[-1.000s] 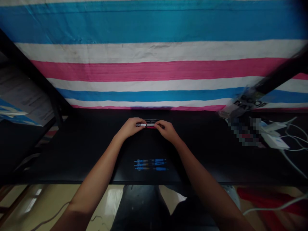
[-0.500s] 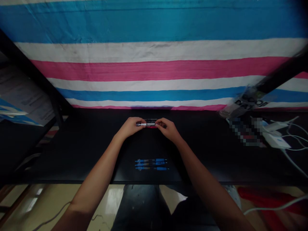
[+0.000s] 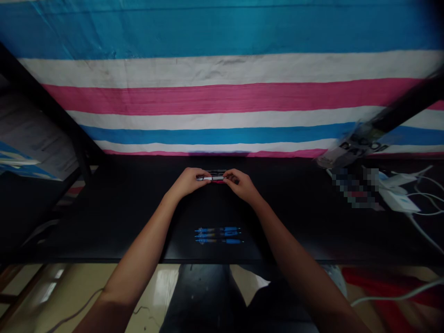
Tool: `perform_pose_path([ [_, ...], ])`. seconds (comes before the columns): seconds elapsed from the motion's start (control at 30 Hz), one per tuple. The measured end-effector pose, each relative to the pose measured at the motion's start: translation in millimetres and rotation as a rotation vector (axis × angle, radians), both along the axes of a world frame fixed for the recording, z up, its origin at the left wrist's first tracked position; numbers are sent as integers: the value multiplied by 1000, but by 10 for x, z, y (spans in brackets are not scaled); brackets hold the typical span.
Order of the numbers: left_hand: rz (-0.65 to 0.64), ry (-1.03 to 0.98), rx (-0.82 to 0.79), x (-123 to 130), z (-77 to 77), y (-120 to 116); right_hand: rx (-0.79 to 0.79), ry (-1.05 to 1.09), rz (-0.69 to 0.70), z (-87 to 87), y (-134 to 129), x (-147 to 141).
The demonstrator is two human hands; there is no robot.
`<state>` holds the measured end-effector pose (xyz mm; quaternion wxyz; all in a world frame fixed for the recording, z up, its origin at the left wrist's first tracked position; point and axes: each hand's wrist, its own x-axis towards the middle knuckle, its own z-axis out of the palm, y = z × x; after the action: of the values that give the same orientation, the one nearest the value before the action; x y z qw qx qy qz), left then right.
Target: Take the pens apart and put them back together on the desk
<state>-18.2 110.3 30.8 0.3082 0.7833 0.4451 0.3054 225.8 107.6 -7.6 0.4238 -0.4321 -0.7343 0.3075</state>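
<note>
Toward the back of the black desk (image 3: 138, 222), a white pen (image 3: 217, 178) lies crosswise between my two hands. My left hand (image 3: 190, 180) pinches its left end with thumb and fingers, and my right hand (image 3: 240, 182) pinches its right end. Just behind the white pen, dark pens (image 3: 217, 171) show in part, and a red pen (image 3: 218, 181) peeks out along its near side; my fingers hide their ends. Closer to the front edge, three blue pens (image 3: 218, 235) rest side by side, apart from both hands.
A striped sheet (image 3: 222, 99) hangs behind the desk. At the right are a white power strip (image 3: 398, 201) with cables, a clear plastic bag (image 3: 342, 150) and a blurred-out patch. A dark post (image 3: 412, 106) rises there. Boxes (image 3: 38, 143) stand on the left.
Both hands keep their pinch on the white pen with hardly any movement. The whole view has shifted very slightly; the blue pens lie as before.
</note>
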Motion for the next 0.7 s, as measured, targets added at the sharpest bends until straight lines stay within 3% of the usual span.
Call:
perform_pose_path([
  [0.17,2,-9,0,5,-6,-3,38,-51,3,21,-10,3],
  [0.43,10,-46,-15,-8,-16,20,-46,19,-29,16,-11,6],
  [0.7,-8,-43,-19,3,-6,1,19,-46,13,17,-11,6],
])
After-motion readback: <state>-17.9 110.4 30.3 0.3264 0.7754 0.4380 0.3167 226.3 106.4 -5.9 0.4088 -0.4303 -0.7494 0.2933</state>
